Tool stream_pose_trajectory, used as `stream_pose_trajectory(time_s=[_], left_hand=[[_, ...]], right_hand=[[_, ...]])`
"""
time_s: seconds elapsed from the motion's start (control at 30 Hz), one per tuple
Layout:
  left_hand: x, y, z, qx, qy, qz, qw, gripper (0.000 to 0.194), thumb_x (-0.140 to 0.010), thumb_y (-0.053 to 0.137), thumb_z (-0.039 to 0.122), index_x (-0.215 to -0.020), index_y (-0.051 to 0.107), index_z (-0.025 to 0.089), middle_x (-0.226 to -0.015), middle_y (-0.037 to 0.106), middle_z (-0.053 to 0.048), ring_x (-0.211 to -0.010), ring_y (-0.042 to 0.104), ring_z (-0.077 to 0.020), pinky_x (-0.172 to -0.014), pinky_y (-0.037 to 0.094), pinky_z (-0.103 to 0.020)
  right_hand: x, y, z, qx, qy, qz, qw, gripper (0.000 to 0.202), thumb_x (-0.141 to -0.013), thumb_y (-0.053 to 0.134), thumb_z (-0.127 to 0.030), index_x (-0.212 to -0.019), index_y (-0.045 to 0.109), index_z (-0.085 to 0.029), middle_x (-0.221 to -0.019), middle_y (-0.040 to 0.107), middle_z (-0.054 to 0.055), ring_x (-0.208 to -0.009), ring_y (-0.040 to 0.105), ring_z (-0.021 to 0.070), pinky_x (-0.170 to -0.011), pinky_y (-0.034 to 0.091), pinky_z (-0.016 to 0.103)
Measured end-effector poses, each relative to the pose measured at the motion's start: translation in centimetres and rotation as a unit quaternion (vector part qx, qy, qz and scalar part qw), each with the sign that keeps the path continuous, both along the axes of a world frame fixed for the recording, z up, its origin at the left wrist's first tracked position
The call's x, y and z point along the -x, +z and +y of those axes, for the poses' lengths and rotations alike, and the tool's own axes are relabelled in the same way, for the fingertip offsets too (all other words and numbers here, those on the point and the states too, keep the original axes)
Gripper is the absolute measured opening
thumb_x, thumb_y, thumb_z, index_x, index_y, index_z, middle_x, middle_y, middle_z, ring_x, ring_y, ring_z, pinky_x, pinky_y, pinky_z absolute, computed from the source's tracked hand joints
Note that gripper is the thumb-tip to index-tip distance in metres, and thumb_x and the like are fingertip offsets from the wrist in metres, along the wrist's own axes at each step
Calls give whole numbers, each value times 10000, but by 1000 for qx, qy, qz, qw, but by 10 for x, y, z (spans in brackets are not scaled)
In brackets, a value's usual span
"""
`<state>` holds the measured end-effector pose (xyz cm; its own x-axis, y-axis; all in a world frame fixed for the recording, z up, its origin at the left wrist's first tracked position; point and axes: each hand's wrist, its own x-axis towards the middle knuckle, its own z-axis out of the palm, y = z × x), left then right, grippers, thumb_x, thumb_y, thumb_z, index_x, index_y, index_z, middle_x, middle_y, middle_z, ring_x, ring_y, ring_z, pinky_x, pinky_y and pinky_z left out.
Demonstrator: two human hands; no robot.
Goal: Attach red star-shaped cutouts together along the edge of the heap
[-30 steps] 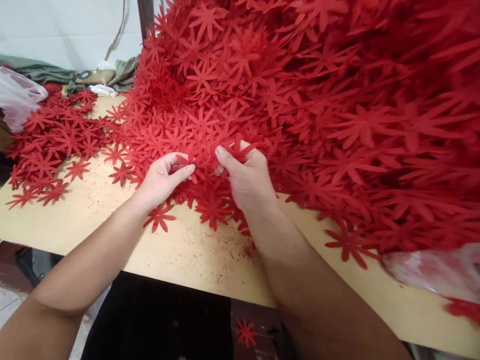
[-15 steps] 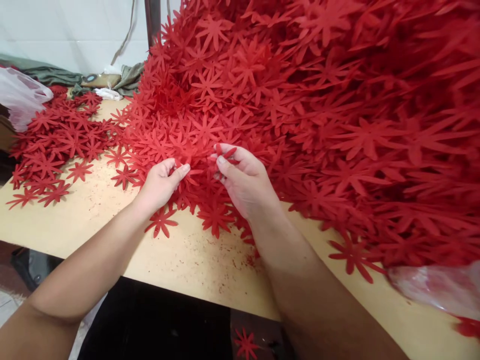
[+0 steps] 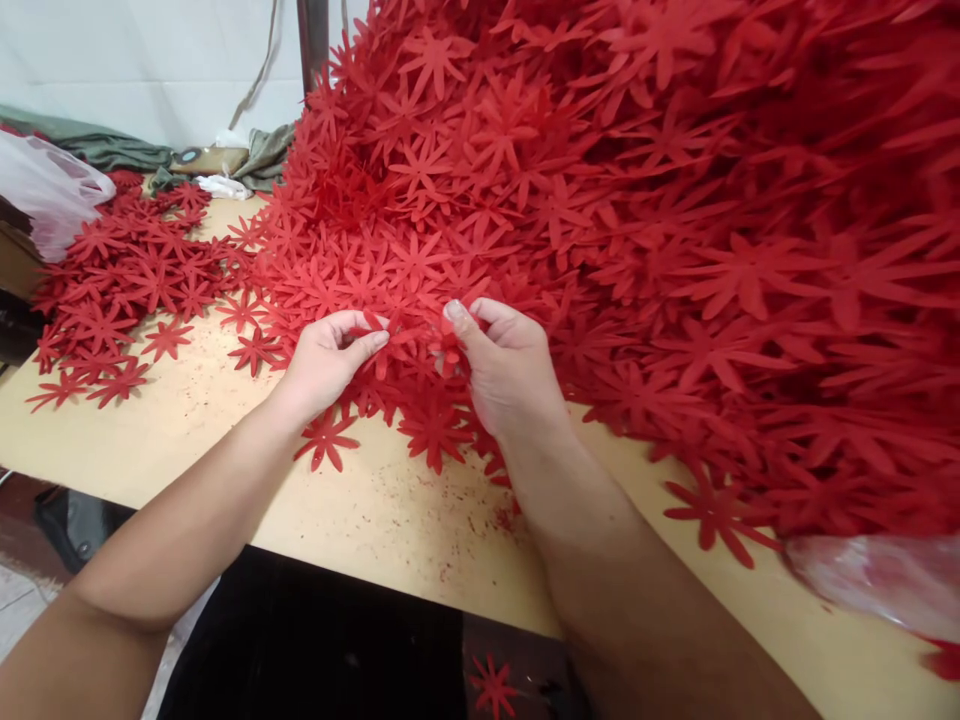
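Note:
Both hands are over the near edge of a large heap of red flower-shaped pieces. My left hand pinches a red petal piece between thumb and fingertips. Just to the right, my right hand is closed on another red piece, its thumb on top and its fingers curled in. A small gap lies between the two hands. Red on red, the exact outlines of the held pieces blend into the heap behind them.
A smaller pile of red flowers lies at the left beside a white plastic bag. A clear bag rests at the right on the pale table. Crumpled cloth lies at the back. One flower is below the table edge.
My right hand has turned and its fingers have curled inward around the red piece. A petal now shows more clearly at my left fingertips. The view has shifted slightly.

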<state>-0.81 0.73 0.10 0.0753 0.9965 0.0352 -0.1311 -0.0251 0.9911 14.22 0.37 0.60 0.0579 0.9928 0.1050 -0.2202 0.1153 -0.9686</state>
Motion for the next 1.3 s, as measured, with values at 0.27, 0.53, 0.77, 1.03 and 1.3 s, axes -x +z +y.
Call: stream_pose_trajectory(time_s=[0.27, 0.53, 0.77, 1.03, 1.3], left_hand=[[0, 11, -1, 51, 58, 21, 997, 265, -748, 670, 193, -574, 472, 166, -449, 510, 70, -407, 422, -39, -448, 329, -181], [-3, 3, -5, 21, 24, 7, 999, 428, -640, 787, 360, -569, 413, 165, -500, 425, 90, -448, 355, -18, -453, 282, -171], [0, 9, -3, -6, 4, 20, 1000, 433, -708, 697, 509, -572, 463, 171, -462, 417, 79, -410, 331, -28, -436, 280, -196], [5, 2, 2, -71, 75, 95, 990, 299, -704, 718, 450, -701, 596, 176, -623, 583, 31, -571, 495, -70, -579, 412, -204], [8, 9, -11, -220, 112, 251, 936, 333, -762, 670, 421, -1041, 680, 239, -1295, 588, -69, -1281, 456, -238, -1101, 317, -411]], right_hand=[[1, 1, -5, -12, 82, -31, 996, 396, -614, 782, -477, -868, 635, -210, -633, 567, -63, -507, 468, 40, -499, 438, 193], [10, 0, -12, -64, 93, -114, 987, 272, -696, 729, -345, -897, 628, -191, -781, 657, -2, -700, 604, 109, -696, 523, 273], [-3, -1, -2, -63, -17, -156, 986, 139, -741, 661, -248, -680, 553, -184, -618, 526, -35, -555, 466, 74, -566, 423, 239], [-14, -6, 7, -111, -115, -182, 970, 93, -771, 634, -280, -750, 560, -228, -652, 528, -14, -605, 497, 111, -603, 444, 270], [-1, -4, -1, -90, -27, -155, 983, 122, -758, 642, -255, -698, 547, -207, -650, 559, -23, -606, 504, 100, -632, 442, 267]])
